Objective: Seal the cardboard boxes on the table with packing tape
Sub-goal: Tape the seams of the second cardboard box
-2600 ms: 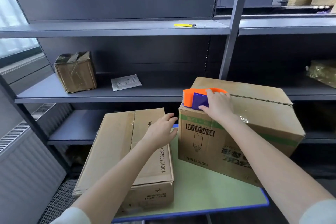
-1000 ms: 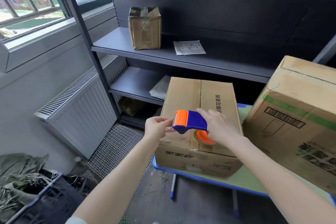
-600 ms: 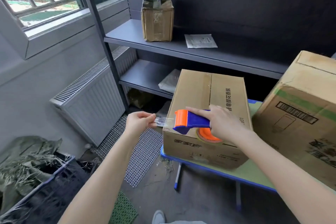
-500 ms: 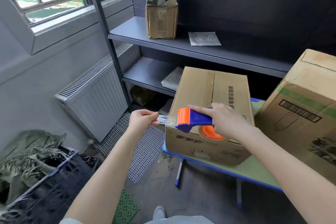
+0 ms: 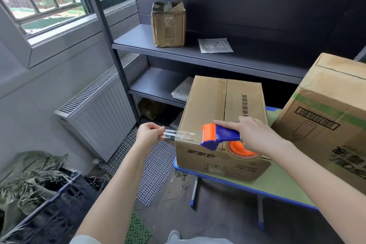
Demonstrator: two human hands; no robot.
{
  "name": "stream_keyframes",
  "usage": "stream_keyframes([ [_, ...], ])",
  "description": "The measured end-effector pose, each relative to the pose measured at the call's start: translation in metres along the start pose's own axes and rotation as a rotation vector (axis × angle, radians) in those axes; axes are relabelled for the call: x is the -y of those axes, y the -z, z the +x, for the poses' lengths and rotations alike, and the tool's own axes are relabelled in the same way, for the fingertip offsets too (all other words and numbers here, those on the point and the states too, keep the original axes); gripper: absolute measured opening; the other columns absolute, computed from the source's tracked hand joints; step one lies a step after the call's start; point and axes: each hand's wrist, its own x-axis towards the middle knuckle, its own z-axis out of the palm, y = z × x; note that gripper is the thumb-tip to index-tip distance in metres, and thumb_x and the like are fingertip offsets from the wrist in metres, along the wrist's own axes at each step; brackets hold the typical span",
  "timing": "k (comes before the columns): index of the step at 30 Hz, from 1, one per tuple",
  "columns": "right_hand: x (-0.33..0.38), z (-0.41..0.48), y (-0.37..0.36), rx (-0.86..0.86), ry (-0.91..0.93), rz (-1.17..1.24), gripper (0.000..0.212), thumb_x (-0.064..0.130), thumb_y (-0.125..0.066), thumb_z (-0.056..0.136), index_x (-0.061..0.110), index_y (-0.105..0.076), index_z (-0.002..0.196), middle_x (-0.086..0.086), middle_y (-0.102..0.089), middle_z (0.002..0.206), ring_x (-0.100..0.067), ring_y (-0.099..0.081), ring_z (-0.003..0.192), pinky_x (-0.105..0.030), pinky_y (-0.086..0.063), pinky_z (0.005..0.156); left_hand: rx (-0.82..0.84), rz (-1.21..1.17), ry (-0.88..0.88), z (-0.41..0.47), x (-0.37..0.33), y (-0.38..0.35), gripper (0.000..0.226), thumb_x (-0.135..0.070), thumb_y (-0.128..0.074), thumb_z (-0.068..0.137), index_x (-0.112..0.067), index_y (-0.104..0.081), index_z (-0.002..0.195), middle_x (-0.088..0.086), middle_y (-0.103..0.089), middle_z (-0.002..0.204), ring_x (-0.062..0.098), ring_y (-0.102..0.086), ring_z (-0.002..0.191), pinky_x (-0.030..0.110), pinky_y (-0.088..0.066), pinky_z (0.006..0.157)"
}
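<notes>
Grey shelves [image 5: 198, 53] stand behind a low green worktop [image 5: 277, 184] with a blue edge. Two cardboard boxes sit on it. The small box [image 5: 217, 109] is at the left end, and the big box [image 5: 326, 125] is just beside it on the right.

The right hand [image 5: 255, 136] is curled round a blue and orange tape gun [image 5: 219, 136], held at the near top edge of the small box. The left hand [image 5: 149, 133] pinches the loose end of the clear tape [image 5: 178, 135] and holds it out past the box's left corner, up in the air. The strip looks pulled tight between the two.

Here is what could go wrong. The loose end is stuck to nothing but fingers. If it goes slack, it may fold over and stick to itself, or wrinkle when it lands. The strip runs along the near edge, not along the slit in the top, so if it goes down like this the flaps may not be shut. The small box sits right at the worktop's corner, and a hard push to the left might slide it off.
</notes>
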Motion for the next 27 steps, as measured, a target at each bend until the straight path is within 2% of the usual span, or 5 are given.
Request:
stream_keyframes([
  [4, 0.007, 0.002, -0.008, -0.003, -0.011, -0.015, 0.066, 0.032, -0.042, 0.097, 0.058, 0.0, 0.14, -0.004, -0.044, 0.103, -0.02, -0.045, 0.1, -0.03, -0.038, 0.077, -0.015, 0.055, -0.022, 0.005, 0.006, 0.0, 0.014, -0.015, -0.064, 0.089, -0.009, -0.061, 0.076, 0.004, -0.062, 0.062, 0.008, -0.055, 0.052, 0.022, -0.044, 0.059],
  [10, 0.012, 0.005, -0.012, 0.0, -0.001, -0.061, 0.072, 0.043, -0.048, 0.093, 0.051, 0.002, 0.143, -0.005, -0.046, 0.116, -0.019, -0.045, 0.11, -0.03, -0.039, 0.086, -0.025, 0.11, -0.03, 0.009, 0.017, -0.002, 0.018, -0.02, -0.063, 0.089, -0.009, -0.065, 0.076, 0.002, -0.065, 0.061, 0.009, -0.058, 0.058, 0.03, -0.047, 0.076],
  [15, 0.014, 0.007, -0.012, -0.012, 0.016, -0.104, 0.07, 0.041, -0.047, 0.094, 0.052, 0.003, 0.143, -0.005, -0.047, 0.115, -0.02, -0.045, 0.11, -0.03, -0.04, 0.085, -0.021, 0.107, -0.022, 0.008, 0.024, -0.005, 0.023, -0.018, -0.061, 0.089, -0.011, -0.063, 0.067, 0.001, -0.066, 0.062, 0.013, -0.058, 0.061, 0.03, -0.046, 0.072],
  [19, 0.014, 0.009, -0.015, -0.017, 0.016, -0.114, 0.071, 0.039, -0.048, 0.095, 0.053, 0.004, 0.142, -0.004, -0.048, 0.115, -0.019, -0.046, 0.109, -0.03, -0.04, 0.086, -0.03, 0.121, -0.02, 0.004, 0.033, -0.016, 0.012, -0.017, -0.06, 0.088, -0.007, -0.063, 0.084, 0.0, -0.063, 0.064, 0.01, -0.055, 0.055, 0.027, -0.047, 0.063],
  [27, 0.014, 0.01, -0.015, -0.014, 0.008, -0.09, 0.071, 0.038, -0.048, 0.094, 0.052, 0.002, 0.143, -0.003, -0.048, 0.114, -0.019, -0.045, 0.109, -0.03, -0.039, 0.087, 0.125, 0.156, 0.038, -0.003, 0.049, -0.041, 0.021, -0.033, -0.055, 0.093, -0.012, -0.052, 0.09, 0.002, -0.057, 0.076, 0.009, -0.032, 0.048, 0.023, -0.028, 0.045],
])
